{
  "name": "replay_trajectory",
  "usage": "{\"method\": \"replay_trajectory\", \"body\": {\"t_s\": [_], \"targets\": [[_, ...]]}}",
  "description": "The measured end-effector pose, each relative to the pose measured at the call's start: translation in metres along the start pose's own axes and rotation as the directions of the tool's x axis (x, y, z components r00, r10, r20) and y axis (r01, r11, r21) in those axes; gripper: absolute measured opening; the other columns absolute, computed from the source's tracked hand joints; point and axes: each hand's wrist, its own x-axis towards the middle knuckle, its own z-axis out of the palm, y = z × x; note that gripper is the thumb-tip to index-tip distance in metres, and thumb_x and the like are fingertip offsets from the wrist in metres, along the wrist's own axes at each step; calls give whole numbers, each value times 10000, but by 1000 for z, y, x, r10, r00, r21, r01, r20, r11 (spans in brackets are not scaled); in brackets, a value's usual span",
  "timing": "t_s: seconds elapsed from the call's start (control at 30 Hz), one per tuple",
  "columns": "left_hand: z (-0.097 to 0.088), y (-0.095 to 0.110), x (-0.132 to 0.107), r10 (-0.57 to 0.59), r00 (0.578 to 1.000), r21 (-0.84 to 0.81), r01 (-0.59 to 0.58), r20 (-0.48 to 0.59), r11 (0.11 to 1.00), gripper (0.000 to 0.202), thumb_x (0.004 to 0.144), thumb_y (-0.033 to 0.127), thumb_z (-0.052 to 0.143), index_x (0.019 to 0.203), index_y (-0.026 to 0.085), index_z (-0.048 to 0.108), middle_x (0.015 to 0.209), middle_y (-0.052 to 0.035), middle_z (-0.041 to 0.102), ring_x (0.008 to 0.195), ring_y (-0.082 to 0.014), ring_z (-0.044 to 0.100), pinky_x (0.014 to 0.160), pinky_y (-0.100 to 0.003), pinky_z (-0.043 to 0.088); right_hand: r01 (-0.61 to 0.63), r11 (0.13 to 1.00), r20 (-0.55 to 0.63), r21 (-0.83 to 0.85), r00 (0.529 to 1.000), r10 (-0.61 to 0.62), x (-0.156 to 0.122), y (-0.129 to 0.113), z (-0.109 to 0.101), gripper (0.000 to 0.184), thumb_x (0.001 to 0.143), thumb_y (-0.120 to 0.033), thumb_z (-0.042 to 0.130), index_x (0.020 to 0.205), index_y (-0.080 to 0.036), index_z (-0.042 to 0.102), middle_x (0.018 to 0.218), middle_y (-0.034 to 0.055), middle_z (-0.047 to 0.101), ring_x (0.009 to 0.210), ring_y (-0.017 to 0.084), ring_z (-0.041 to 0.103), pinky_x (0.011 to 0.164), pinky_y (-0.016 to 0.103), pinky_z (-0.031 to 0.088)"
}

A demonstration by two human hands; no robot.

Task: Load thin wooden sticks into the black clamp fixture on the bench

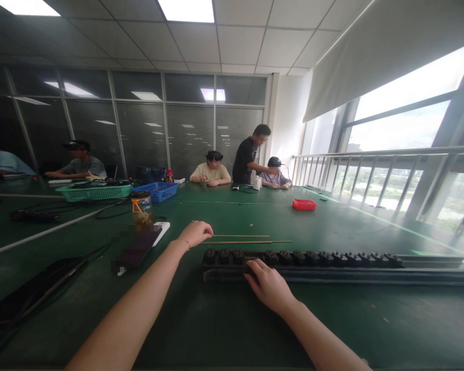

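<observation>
At a green worktable (332,226), my right hand (269,286) lies flat, palm down and fingers loosely extended, its fingertips (252,268) resting on the one long black rail (429,275) that runs across in front of me. A single row of dark knob-like parts (320,256) sits along the rail's top: three to the left of my fingers and perhaps ten or eleven to the right, though the far ones blur together.

My left hand (195,233) is curled, thumb against forefinger, at the left end of two thin brass-coloured rods (247,241) lying side by side just beyond the rail. I cannot tell whether it grips one.

Also on the table are one red tray (304,204), one blue basket (158,190), one green basket (95,192), one jar with an orange lid (141,202) and one white-edged phone (161,230). Five other people (212,172) are along the far edge: four seated, one standing.
</observation>
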Motion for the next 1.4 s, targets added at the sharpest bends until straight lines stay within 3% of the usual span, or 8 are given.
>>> {"method": "replay_trajectory", "body": {"t_s": [0.17,0.3,0.57,0.67,0.77,0.87,1.07,1.4], "targets": [[40,-24,2,-82,995,25,81,58,996,162,715,247,503,763,217,654,835,-20,664,791,-150,591,701,-241,432,13,1000,-10,-2,1000,-13,0,2,2,325,864,-342,298,1103,-198,464,1034,67,544,786,139,577,590,226,413],[52,-35,1,-127,992,71,126,15,989,182,742,249,467,770,227,646,891,-29,648,831,-158,578,722,-250,432,15,1000,-20,-6,1000,-15,0,2,3,328,865,-345,297,1103,-195,466,1034,68,543,797,144,580,598,232,413],[59,-33,-2,-116,990,177,129,-83,976,207,784,261,434,829,197,625,969,-60,593,922,-178,531,766,-267,411,12,1000,0,11,1000,-12,0,1,0,345,867,-347,278,1112,-185,459,1055,75,535,794,149,576,574,225,411],[62,-27,-8,-231,965,241,255,-121,936,246,804,294,410,922,185,597,1005,-96,581,951,-214,515,754,-312,409,10,1000,2,10,1000,-10,-1,1,1,340,864,-345,285,1110,-189,459,1050,73,537,791,150,575,579,229,413],[63,-18,-17,-379,918,251,397,-121,883,309,833,334,332,966,191,571,976,-112,600,919,-254,534,772,-420,387,13,1000,-7,7,1000,-13,-1,2,2,334,863,-342,287,1108,-194,460,1037,69,540,789,152,575,589,235,415],[65,-10,-24,-444,892,211,452,-87,867,368,843,362,271,1031,210,548,1028,-122,590,968,-283,516,815,-524,331,16,1000,-11,2,1000,-16,-1,2,2,335,864,-346,286,1107,-193,460,1028,66,540,781,151,575,580,232,412],[66,-2,-28,-518,855,130,512,22,849,476,845,346,228,1276,175,336,1379,-159,246,1262,-278,207,902,-565,254,11,1000,-5,-7,1000,-11,-1,1,1,340,865,-344,282,1109,-188,460,1044,73,536,788,148,576,587,230,411],[69,-6,-27,-481,877,172,474,-5,863,458,846,353,234,1253,202,378,1356,-124,314,1238,-255,270,929,-539,247,-3,1000,6,-17,1000,3,-1,-2,0,327,861,-345,296,1100,-199,465,1039,72,542,798,148,578,596,231,408]]}}
